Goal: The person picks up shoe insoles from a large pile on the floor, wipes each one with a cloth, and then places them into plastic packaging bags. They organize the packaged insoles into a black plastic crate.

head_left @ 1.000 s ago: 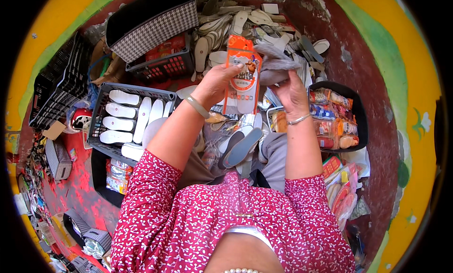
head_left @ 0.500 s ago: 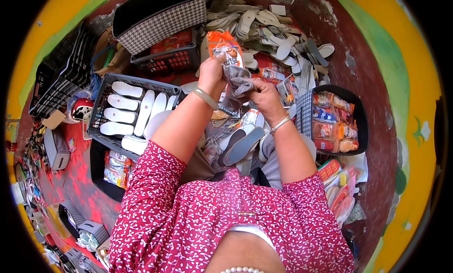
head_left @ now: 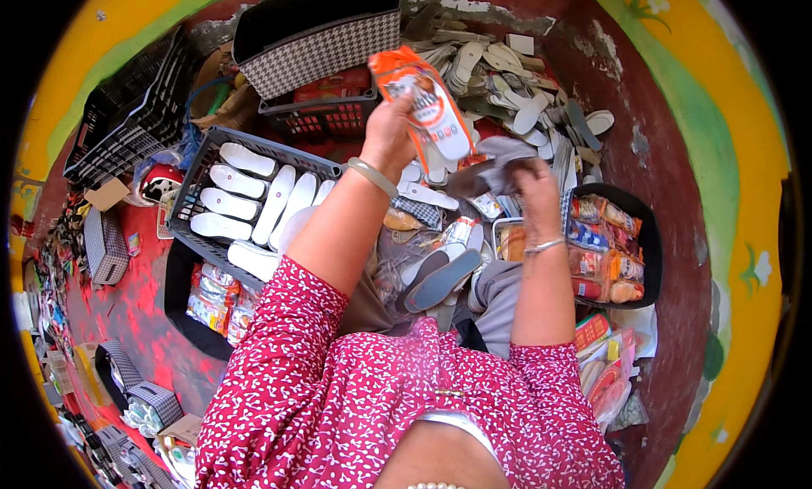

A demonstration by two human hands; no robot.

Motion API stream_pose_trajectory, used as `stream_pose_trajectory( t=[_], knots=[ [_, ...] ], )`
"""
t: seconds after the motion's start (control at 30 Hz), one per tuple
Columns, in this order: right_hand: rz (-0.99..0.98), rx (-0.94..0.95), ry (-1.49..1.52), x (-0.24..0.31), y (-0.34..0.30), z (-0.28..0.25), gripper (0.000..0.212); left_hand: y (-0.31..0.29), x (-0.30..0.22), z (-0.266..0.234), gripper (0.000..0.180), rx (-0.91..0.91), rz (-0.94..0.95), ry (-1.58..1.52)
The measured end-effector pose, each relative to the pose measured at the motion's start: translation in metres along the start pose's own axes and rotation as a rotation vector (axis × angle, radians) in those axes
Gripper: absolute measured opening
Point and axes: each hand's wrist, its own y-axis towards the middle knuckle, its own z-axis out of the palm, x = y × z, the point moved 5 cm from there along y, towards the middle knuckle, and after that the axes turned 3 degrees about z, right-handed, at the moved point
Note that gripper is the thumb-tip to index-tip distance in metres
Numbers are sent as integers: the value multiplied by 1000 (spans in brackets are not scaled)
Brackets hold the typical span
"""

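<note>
My left hand [head_left: 391, 138] is closed on the upper part of an orange and white insole package [head_left: 441, 127], held up in front of me. To its right, my right hand [head_left: 536, 193] grips a crumpled grey cloth [head_left: 491, 173], smeared by motion and now apart from the package. Below both hands, grey-soled insoles [head_left: 443, 281] and clear plastic wrapping [head_left: 385, 273] lie in my lap. At my left stands a dark crate [head_left: 193, 242] with white insoles [head_left: 230, 203] set in rows.
At my right is a black bin [head_left: 647, 256] of packaged goods. Loose insoles [head_left: 507, 62] heap up against the far wall. A houndstooth bin [head_left: 326, 57] rests on a black crate [head_left: 317, 117] at the back. Stacked black crates [head_left: 127, 108] stand far left.
My right hand has drawn the grey cloth away from the package, to the right. My left hand still holds the package, whose orange and white front shows more fully.
</note>
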Motion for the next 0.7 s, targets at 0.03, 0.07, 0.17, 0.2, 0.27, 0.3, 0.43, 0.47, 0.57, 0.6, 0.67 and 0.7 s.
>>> stream_pose_trajectory(
  t=[0.03, 0.07, 0.17, 0.2, 0.27, 0.3, 0.43, 0.47, 0.57, 0.6, 0.67, 0.7],
  knots=[
    [-105, -82, 63, 9, 1, -12, 21, -2, 5, 4, 24, 51, -34, 33],
    [-191, -123, 122, 11, 3, -24, 24, -4, 9, 6, 23, 72, -37, 55],
    [-328, -97, 191, 20, -4, -15, 35, -12, 21, 12, 23, 170, -127, 157],
    [-353, -64, 191, 23, -8, -7, 40, -16, 26, 15, 24, 198, -164, 171],
    [-463, 97, 55, 18, -21, 18, 47, -27, 42, 23, 24, 247, -254, 107],
    [-574, 172, -184, 16, -22, 35, 48, -31, 47, 26, 24, 266, -294, 78],
    [-730, 75, -915, 9, -27, 64, 59, -43, 80, 10, 32, 217, -559, -231],
    [-727, 42, -936, 11, -27, 63, 60, -44, 79, 12, 32, 374, -596, -243],
    [-724, -32, -984, 14, -25, 54, 61, -48, 76, 10, 30, 604, -649, -183],
    [-723, -40, -982, 14, -23, 52, 61, -50, 72, 13, 29, 512, -634, -91],
    [-758, -74, -989, 16, -20, 48, 58, -46, 77, 5, 30, 407, -631, -37],
    [-720, -81, -883, 16, -15, 42, 56, -49, 76, 7, 31, 410, -598, 33]
  ],
)
